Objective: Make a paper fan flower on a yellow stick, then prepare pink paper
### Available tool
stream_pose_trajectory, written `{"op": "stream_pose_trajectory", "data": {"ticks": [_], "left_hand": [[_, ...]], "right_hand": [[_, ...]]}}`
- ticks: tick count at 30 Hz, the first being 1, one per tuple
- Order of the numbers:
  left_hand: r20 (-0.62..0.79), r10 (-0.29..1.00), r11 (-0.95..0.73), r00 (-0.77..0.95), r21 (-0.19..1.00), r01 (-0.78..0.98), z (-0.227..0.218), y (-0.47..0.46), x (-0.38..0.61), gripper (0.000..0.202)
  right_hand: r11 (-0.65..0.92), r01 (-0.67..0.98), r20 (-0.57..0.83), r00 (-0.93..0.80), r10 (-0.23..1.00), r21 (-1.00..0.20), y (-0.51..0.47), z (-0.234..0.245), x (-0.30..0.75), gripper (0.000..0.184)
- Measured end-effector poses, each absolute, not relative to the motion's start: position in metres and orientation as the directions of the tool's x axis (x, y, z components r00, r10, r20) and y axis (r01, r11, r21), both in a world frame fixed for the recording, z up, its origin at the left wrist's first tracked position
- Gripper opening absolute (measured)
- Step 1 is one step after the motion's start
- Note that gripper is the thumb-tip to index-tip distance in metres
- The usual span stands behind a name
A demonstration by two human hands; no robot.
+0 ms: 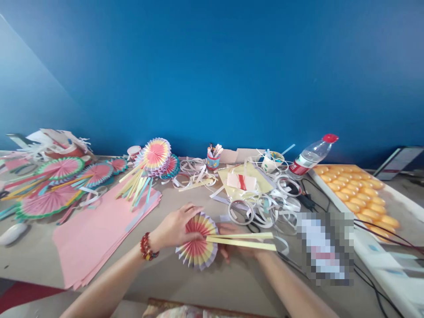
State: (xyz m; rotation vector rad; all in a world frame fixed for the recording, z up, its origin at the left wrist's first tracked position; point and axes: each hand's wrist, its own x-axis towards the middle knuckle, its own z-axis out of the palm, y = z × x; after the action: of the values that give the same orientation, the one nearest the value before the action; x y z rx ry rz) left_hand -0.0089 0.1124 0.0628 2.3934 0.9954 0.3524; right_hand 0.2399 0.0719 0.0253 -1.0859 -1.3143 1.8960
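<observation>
A round pleated paper fan [212, 227], pink at the centre with yellow and lilac rings, is spread open in front of me. Two pale yellow strips [245, 244] stick out from its middle to the right as handles. My left hand [182, 227] grips the fan's left side, thumb on the pleats and fingers over the upper rim. Behind the strips, at the fan's right edge, my right hand [236, 240] supports it; its fingers are partly hidden and slightly blurred.
Pink paper sheets [99, 238] and finished fans [62, 170] lie at left; another fan [155, 154] stands at the back. White paper strips [265, 212] tangle at right, near a tilted bottle [311, 157], black cables [371, 282] and a tray of orange domes [357, 190].
</observation>
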Motion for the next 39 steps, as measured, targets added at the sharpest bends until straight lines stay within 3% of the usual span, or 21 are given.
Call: {"op": "stream_pose_trajectory", "data": {"ticks": [3,5,6,8,11,13,15,19,22,25,30,35,39], "left_hand": [[0.028,0.755,-0.534,0.655,0.605,0.590,0.055,0.116,-0.012,0.071],[0.021,0.762,-0.514,0.647,0.627,0.586,0.052,0.119,-0.014,0.068],[0.012,0.767,-0.503,0.642,0.631,0.590,0.051,0.120,-0.015,0.067],[-0.013,0.775,-0.482,0.632,0.634,0.604,0.050,0.121,-0.016,0.067],[-0.033,0.787,-0.467,0.616,0.622,0.629,0.049,0.122,-0.013,0.066],[-0.044,0.792,-0.461,0.609,0.611,0.644,0.048,0.122,-0.011,0.065],[-0.065,0.791,-0.450,0.608,0.611,0.652,0.048,0.122,-0.010,0.064],[-0.072,0.770,-0.451,0.634,0.641,0.621,0.048,0.122,-0.013,0.065],[-0.040,0.758,-0.464,0.651,0.668,0.581,0.049,0.121,-0.016,0.064],[-0.029,0.747,-0.479,0.664,0.670,0.568,0.049,0.119,-0.017,0.063],[0.062,0.729,-0.585,0.682,0.575,0.573,0.061,0.110,-0.010,0.069],[0.178,0.646,-0.698,0.742,0.531,0.480,0.074,0.101,0.008,0.021],[0.151,0.655,-0.692,0.740,0.514,0.507,0.068,0.097,0.019,0.013]], "right_hand": [[-0.297,0.081,-0.302,-0.433,0.850,-0.952,0.082,0.033,0.274,0.012],[-0.251,0.162,-0.295,-0.374,0.879,-0.954,0.087,0.044,0.301,0.012],[-0.157,0.318,-0.266,-0.335,0.904,-0.935,0.087,0.051,0.313,0.015],[0.024,0.550,-0.167,-0.294,0.941,-0.835,0.084,0.070,0.329,0.025],[0.291,0.801,0.212,-0.208,0.955,-0.524,0.075,0.096,0.327,0.034],[0.373,0.867,0.428,-0.215,0.878,-0.330,0.070,0.106,0.315,0.040],[0.447,0.851,0.486,-0.278,0.828,-0.274,0.066,0.107,0.300,0.038],[0.546,0.747,0.336,-0.439,0.833,-0.380,0.062,0.090,0.268,0.035],[0.558,0.749,0.180,-0.531,0.828,-0.358,0.063,0.073,0.247,0.043],[0.533,0.776,0.048,-0.551,0.833,-0.338,0.067,0.064,0.235,0.037],[0.498,0.766,-0.001,-0.546,0.838,-0.407,0.073,0.068,0.237,0.023],[0.464,0.687,-0.005,-0.563,0.826,-0.559,0.077,0.078,0.245,0.021],[0.467,0.683,-0.015,-0.573,0.820,-0.562,0.079,0.079,0.246,0.015]]}}
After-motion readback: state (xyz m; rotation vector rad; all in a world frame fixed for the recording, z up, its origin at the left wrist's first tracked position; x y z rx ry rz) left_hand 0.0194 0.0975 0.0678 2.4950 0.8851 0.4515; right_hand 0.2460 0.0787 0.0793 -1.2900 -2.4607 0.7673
